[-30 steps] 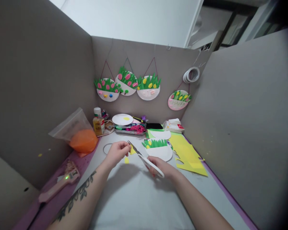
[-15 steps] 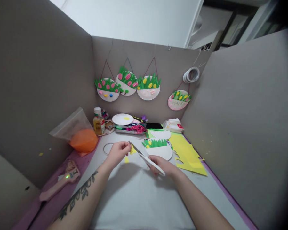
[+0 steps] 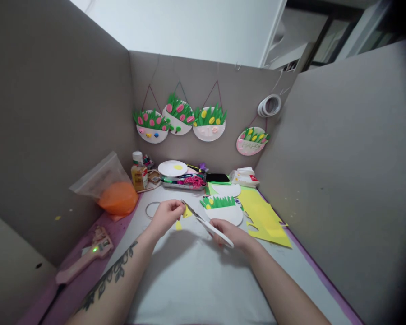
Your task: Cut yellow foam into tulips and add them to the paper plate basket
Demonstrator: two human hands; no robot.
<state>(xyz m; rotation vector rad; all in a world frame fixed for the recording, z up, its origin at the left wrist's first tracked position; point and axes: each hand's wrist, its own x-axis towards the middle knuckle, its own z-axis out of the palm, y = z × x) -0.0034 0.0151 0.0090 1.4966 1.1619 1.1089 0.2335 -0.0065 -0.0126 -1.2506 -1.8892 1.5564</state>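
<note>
My right hand (image 3: 225,232) is closed around the white handles of a pair of scissors (image 3: 219,235), whose blades point up and left. The scissor tips reach the fingertips of my left hand (image 3: 169,213), which is pinched on a small piece of yellow paper (image 3: 187,211). Fingers and blades hide part of that piece. On the table just below lies a small yellow scrap (image 3: 178,225). Beyond the scissors rests a white half plate (image 3: 225,215) with green paper grass and yellow shapes along its top.
Yellow sheets (image 3: 267,221) with cutouts lie at the right. A tray (image 3: 186,185) of craft supplies, a white plate (image 3: 172,168), a phone (image 3: 217,178) and a bottle (image 3: 140,174) stand at the back. To the left are an orange-filled bag (image 3: 117,198) and a pink glue gun (image 3: 84,262).
</note>
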